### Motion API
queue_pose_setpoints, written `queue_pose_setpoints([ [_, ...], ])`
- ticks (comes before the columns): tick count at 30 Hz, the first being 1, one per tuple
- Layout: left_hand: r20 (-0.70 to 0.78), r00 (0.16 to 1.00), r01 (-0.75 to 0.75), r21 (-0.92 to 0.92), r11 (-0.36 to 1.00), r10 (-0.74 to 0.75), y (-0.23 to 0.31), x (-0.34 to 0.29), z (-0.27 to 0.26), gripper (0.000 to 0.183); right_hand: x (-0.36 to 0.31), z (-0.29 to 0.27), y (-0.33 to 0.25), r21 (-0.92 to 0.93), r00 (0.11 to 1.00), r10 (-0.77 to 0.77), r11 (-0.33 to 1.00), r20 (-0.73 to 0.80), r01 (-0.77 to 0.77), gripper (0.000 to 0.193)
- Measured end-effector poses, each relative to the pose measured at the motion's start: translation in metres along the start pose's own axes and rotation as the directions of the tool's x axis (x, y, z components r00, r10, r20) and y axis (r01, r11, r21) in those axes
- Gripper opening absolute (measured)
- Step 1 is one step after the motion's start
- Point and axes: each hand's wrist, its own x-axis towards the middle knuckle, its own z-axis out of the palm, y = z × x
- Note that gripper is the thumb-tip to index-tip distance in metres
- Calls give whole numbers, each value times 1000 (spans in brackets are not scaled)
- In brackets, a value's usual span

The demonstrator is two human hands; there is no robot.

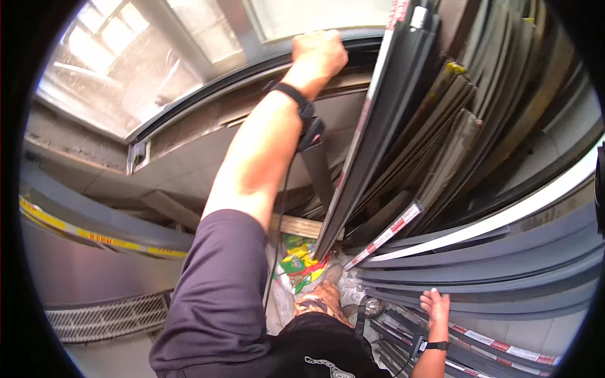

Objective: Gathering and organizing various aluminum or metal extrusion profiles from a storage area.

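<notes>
My left arm reaches up to the window, and my left hand (320,53) is closed at its dark lower frame (239,77). The back of that hand faces me, so whatever the fingers grip is hidden. Just to its right leans a long dark profile bar (372,126) with a red and white printed strip along its edge. Low on the right, my right hand (436,307) is held with its fingers loosely bent and apart, nothing in them. It is nearest to a bundle of long grey profiles (498,286). Each wrist wears a black band.
Many dark bars (435,132) lean in a dense stack at the right. A white bar (504,217) crosses in front of them. Red-and-white labelled bars (498,343) lie lower right. Green and yellow packaging (299,258) is on the floor by my shoe. A grey panel with yellow tape (94,236) stands left.
</notes>
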Motion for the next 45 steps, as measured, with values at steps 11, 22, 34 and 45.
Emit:
queue_pose_setpoints([
  [11,27,1000,-6,91,996,4,-15,8,-58,50,-8,-6,2,-16,998,-53,998,28,53,34],
  [22,-92,996,1,74,997,6,-56,-4,-57,42,4,-7,9,-44,992,-92,994,81,96,38],
  [34,-618,771,-149,59,987,153,0,-75,-187,32,-21,-1,24,-487,992,57,873,115,7,67],
  [45,-699,584,-640,-84,764,412,97,-198,-267,35,-128,97,-108,-41,554,-406,779,727,626,90],
])
